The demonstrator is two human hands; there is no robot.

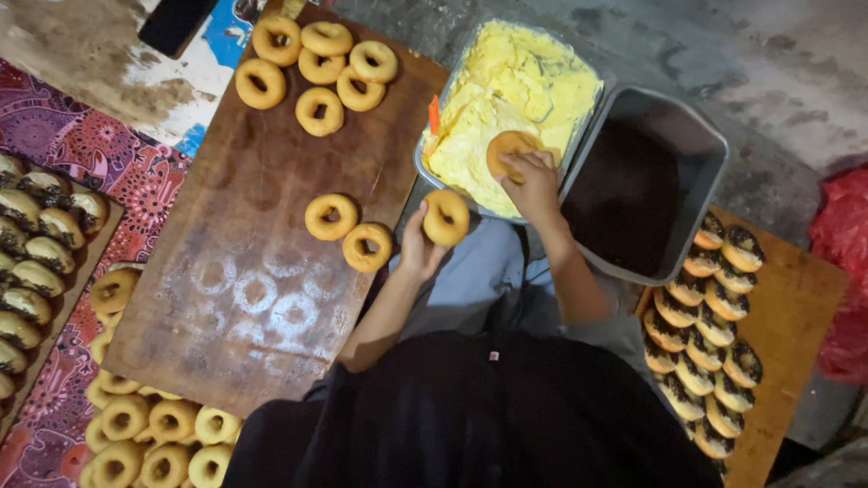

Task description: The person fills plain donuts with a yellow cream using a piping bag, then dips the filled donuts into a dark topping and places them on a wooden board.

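My left hand [421, 246] holds a plain golden doughnut [447, 217] upright just above the edge of the wooden board [226, 271]. My right hand [533, 185] presses another doughnut [512, 149] face down into the yellow cream in a metal tray [434, 172]. Next to that tray stands a grey tray of dark chocolate sprinkles [628, 194]. Two plain doughnuts [349, 231] lie on the board close to my left hand.
Several plain doughnuts [312, 68] sit at the board's far end and more are piled at the lower left [149, 434]. Finished sprinkled doughnuts fill a board on the right [710, 334] and a tray on the left [36, 262]. A red bag [845, 271] lies at far right.
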